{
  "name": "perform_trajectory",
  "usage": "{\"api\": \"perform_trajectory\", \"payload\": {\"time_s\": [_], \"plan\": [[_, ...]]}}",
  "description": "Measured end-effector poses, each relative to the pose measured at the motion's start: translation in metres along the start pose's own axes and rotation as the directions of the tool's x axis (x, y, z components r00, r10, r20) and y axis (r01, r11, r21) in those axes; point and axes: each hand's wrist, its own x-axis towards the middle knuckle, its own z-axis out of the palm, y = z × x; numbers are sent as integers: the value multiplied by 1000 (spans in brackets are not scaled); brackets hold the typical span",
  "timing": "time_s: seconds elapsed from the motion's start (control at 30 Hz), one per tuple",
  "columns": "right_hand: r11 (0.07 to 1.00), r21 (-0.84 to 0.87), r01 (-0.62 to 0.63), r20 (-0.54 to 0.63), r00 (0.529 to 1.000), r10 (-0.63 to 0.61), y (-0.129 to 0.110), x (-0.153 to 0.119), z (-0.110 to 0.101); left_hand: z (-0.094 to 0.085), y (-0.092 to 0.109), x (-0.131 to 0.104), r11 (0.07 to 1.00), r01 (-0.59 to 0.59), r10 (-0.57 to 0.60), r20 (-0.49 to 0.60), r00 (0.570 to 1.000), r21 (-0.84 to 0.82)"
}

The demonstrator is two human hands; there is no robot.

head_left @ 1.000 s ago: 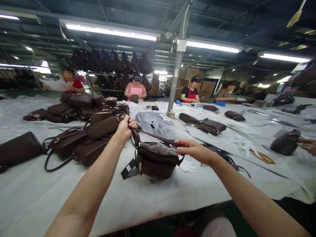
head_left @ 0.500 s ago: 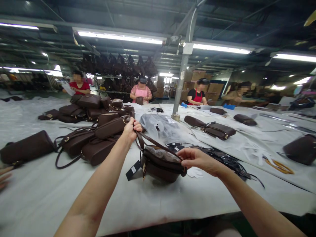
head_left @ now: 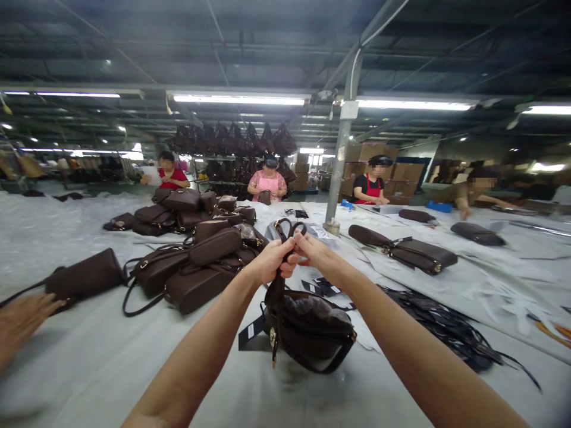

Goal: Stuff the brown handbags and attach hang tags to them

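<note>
A dark brown bag (head_left: 312, 336) is at the front middle, its top open and clear wrapping showing inside. Its strap (head_left: 277, 291) runs up to my left hand (head_left: 275, 260), which is closed round it. Pinching the looped strap beside it is my right hand (head_left: 311, 248); the two hands touch. A black tag (head_left: 251, 333) with a white label lies at the bag's left side. Behind my hands, a plastic-wrapped item is partly hidden.
Brown bags (head_left: 196, 288) are heaped at the left. Another person's hand (head_left: 27, 321) reaches in at the left edge. Black straps (head_left: 446, 324) lie at the right, near more bags (head_left: 419, 252). A post (head_left: 339, 172) stands beyond; several people work across the table.
My right hand has left the bag's rim and come up beside my left hand at the strap. The view has shifted, and the other person's hand reaches further in, to the bag at the left.
</note>
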Motion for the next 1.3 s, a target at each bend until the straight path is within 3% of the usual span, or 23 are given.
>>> {"api": "perform_trajectory", "payload": {"time_s": [0.1, 0.2, 0.33, 0.43, 0.57, 0.63, 0.7, 0.87, 0.97, 1.0, 1.03, 1.07, 1.1, 1.17, 1.3], "plan": [[997, 44, -65, -59, 996, 68, -4, 8, 3, 4, -3, -4, 996, 56, -60, 49, 997, 69], [992, 104, -76, -39, 996, 80, -4, 10, -1, 3, -4, -8, 993, 71, -79, 91, 993, 91], [954, 270, -130, 89, 990, 110, -1, 7, -9, 4, -2, -9, 984, 135, -153, 165, 974, 115], [861, 483, -160, 213, 975, 61, -3, 4, -9, 8, 2, -6, 973, 209, -226, 204, 952, 103], [744, 668, -11, 69, 997, -47, -8, 7, -7, 14, 3, -3, 982, 184, -188, 180, 966, 37], [736, 675, 42, 11, 998, -67, -11, 10, -10, 17, -2, -7, 990, 126, -133, 149, 980, 58], [762, 645, 50, 23, 996, -85, -12, 10, -15, 21, -13, -14, 992, 64, -76, 106, 991, 113], [884, 461, -81, 275, 960, -55, 6, -8, -45, 15, -43, -34, 976, -18, 30, -54, 998, 215], [970, 109, -218, 360, 918, 166, 44, -31, -80, -4, -47, -42, 984, -38, 72, -191, 979, 174], [957, -67, -282, 319, 903, 288, 62, -40, -91, -12, -46, -44, 988, -53, 86, -237, 968, 143], [879, -301, -369, 228, 867, 442, 82, -50, -102, -20, -45, -47, 991, -68, 98, -282, 954, 114], [736, -534, -417, 98, 834, 544, 102, -60, -110, -27, -44, -49, 993, -80, 106, -323, 941, 91], [650, -618, -443, 20, 817, 576, 123, -70, -115, -33, -43, -50, 993, -89, 110, -359, 927, 76], [572, -685, -452, -70, 822, 565, 162, -87, -118, -39, -44, -52, 993, -95, 114, -412, 904, 67], [492, -746, -450, -168, 841, 514, 217, -103, -105, -37, -52, -49, 993, -82, 114, -440, 891, 91]]}}
